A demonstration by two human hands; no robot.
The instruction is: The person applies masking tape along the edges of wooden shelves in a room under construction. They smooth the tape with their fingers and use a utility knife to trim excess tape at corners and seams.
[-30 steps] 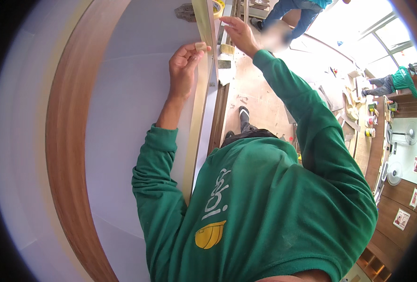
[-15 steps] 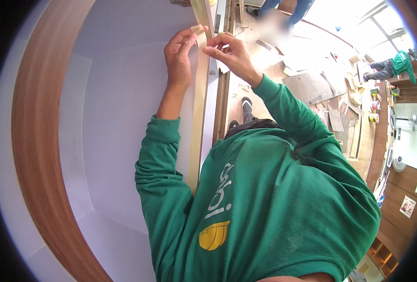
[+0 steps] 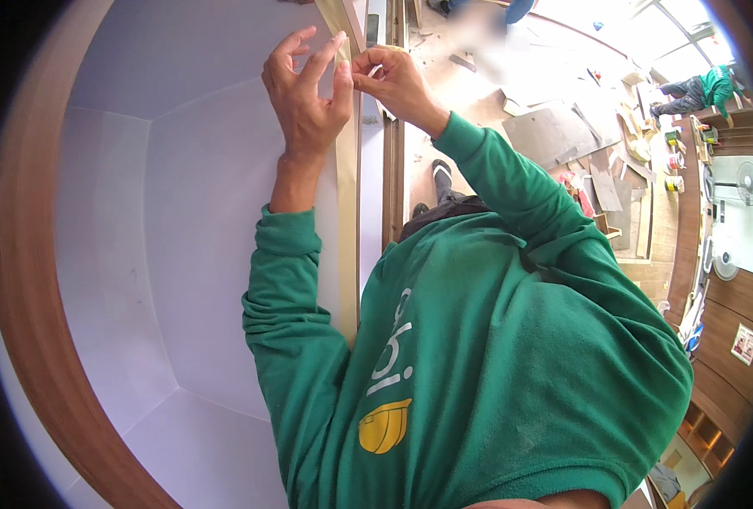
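A long pale yellow strip, like masking tape or edging (image 3: 347, 182), runs along the front edge of a white-lined cabinet (image 3: 215, 161). My left hand (image 3: 307, 97) is raised beside its upper part, fingers spread and bent, with the index finger and thumb tips at the strip. Nothing shows in its grasp. Just to the right, my right hand (image 3: 396, 83) is closed in a pinch against the strip's outer edge. A small pale bit shows between those fingers, too little to name.
A brown wood-grain panel (image 3: 22, 280) curves along the cabinet's left. Board offcuts (image 3: 554, 136) litter the floor at right. Another person in a green top (image 3: 716, 89) bends at the far right, near fans (image 3: 747, 182) and a long bench. A second person's legs show at the top.
My left hand has opened from its pinch on the strip, its fingers spreading. My right hand has shifted slightly left and up, still pinched. The view has moved a little.
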